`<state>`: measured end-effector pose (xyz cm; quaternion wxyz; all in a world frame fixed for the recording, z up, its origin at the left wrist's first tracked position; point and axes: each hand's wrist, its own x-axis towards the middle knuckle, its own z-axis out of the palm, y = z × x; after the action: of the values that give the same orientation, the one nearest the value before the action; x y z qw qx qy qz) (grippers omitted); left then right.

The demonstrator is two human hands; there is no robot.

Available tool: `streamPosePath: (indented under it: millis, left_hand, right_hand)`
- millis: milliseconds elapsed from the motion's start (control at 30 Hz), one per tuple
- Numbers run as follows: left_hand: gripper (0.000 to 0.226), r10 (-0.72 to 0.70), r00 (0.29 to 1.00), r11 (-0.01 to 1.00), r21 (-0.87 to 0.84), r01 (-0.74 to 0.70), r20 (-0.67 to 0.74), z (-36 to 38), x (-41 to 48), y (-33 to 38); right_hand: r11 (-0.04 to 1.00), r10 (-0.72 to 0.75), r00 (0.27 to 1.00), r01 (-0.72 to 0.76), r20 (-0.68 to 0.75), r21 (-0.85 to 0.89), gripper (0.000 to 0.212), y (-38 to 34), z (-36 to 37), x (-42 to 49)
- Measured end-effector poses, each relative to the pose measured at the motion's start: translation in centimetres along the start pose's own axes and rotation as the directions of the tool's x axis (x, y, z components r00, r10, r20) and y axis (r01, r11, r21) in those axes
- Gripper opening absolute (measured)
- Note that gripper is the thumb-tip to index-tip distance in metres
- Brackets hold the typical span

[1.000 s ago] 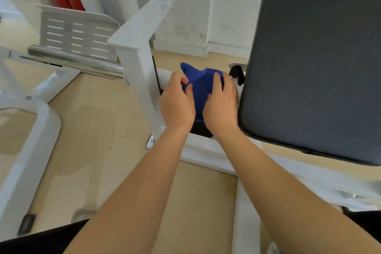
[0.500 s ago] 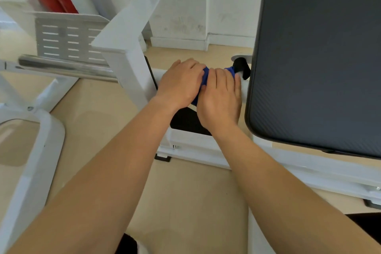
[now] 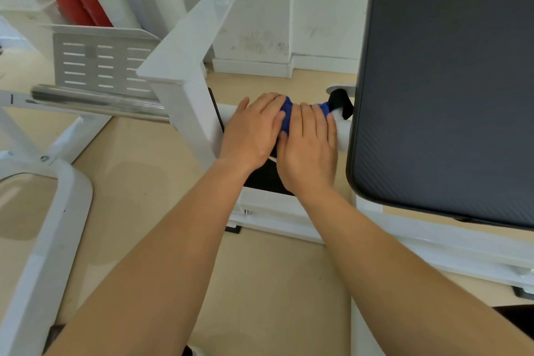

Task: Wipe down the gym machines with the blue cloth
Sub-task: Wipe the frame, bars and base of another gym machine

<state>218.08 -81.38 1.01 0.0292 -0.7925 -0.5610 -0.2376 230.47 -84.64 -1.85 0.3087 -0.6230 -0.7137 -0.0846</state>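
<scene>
Head view: the black back pad (image 3: 448,81) and white machine frame (image 3: 179,72) show no sign of wiping either way. Both hands, the left hand (image 3: 254,130) beside the right hand (image 3: 309,150), press the blue cloth (image 3: 287,117) onto the white crossbar (image 3: 342,133) with flattish fingers. By my reading, most of the wiping remains.

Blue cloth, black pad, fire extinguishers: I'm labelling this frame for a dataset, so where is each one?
Blue cloth (image 3: 287,116): head view, on its visible left fold.
Black pad (image 3: 448,81): head view, middle of its dark face.
Fire extinguishers (image 3: 83,7): head view, on a red body.
</scene>
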Motion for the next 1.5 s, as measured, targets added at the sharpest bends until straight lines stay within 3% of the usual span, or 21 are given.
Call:
streamPosePath:
  millis: [167,267,367,467,567,667,733,833,933,1033,1167,1300,1400,1500]
  left_hand:
    - [0.045,-0.182,0.977,0.958,-0.244,0.151,-0.11,-0.3,-2.7,1.5]
    - [0.051,-0.242,0.958,0.935,-0.302,0.187,-0.153,-1.3,-4.5,2.4]
    - [0.062,-0.438,0.898,0.812,-0.443,0.381,-0.031,-1.6,-8.1,3.5]
    - [0.061,-0.567,0.808,0.646,-0.521,0.557,0.161,-1.0,-13.4,4.2]
    - [0.054,-0.563,0.762,0.575,-0.511,0.639,0.318,-0.1,-17.4,4.8]
    - [0.047,-0.494,0.781,0.591,-0.511,0.624,0.382,0.4,-19.1,5.4]
    - [0.047,-0.461,0.793,0.587,-0.534,0.609,0.397,0.7,-19.6,5.5]
    - [0.048,-0.46,0.785,0.563,-0.547,0.619,0.415,1.6,-19.9,5.4]
    - [0.049,-0.478,0.744,0.488,-0.563,0.667,0.467,3.6,-19.7,4.8]
    - [0.05,-0.491,0.691,0.404,-0.564,0.72,0.53,6.5,-19.1,4.3]
    - [0.05,-0.59,0.669,0.387,-0.569,0.725,0.451,10.9,-17.6,3.7]
    - [0.053,-0.653,0.691,0.463,-0.559,0.688,0.309,15.1,-14.9,2.8]
    - [0.056,-0.683,0.697,0.537,-0.495,0.683,0.22,17.5,-13.0,1.8]
    - [0.045,-0.625,0.776,0.709,-0.352,0.611,0.087,19.2,-12.2,1.6]
  right_hand:
    - [0.997,-0.072,0.984,0.071,0.164,0.013,0.069,0.4,-0.6,-4.7]
    - [0.989,-0.07,0.973,0.039,0.219,0.144,0.066,0.2,-2.0,-7.2]
    - [0.911,0.016,0.91,-0.184,0.414,0.368,0.064,0.1,-3.4,-10.2]
    - [0.866,0.072,0.826,-0.329,0.559,0.375,0.066,1.2,-3.9,-12.9]
    - [0.882,0.015,0.784,-0.302,0.621,0.361,0.077,1.9,-4.0,-14.5]
    - [0.846,-0.067,0.708,-0.333,0.703,0.416,0.087,2.6,-3.5,-15.0]
    - [0.864,-0.119,0.667,-0.295,0.736,0.407,0.07,3.3,-2.9,-14.9]
    - [0.888,-0.146,0.634,-0.254,0.759,0.383,0.025,4.6,-1.6,-14.0]
    - [0.894,-0.116,0.566,-0.299,0.816,0.334,0.011,6.6,-0.6,-13.0]
    - [0.909,-0.089,0.564,-0.291,0.821,0.299,0.012,9.2,0.6,-12.1]
    - [0.898,-0.03,0.563,-0.347,0.826,0.27,0.02,11.7,2.9,-10.9]
    - [0.895,0.053,0.633,-0.373,0.772,0.244,0.021,12.8,6.5,-9.7]
    - [0.903,0.208,0.659,-0.414,0.722,0.118,0.031,12.7,9.1,-9.4]
    - [0.913,0.346,0.771,-0.408,0.535,-0.002,0.039,11.9,10.5,-10.4]
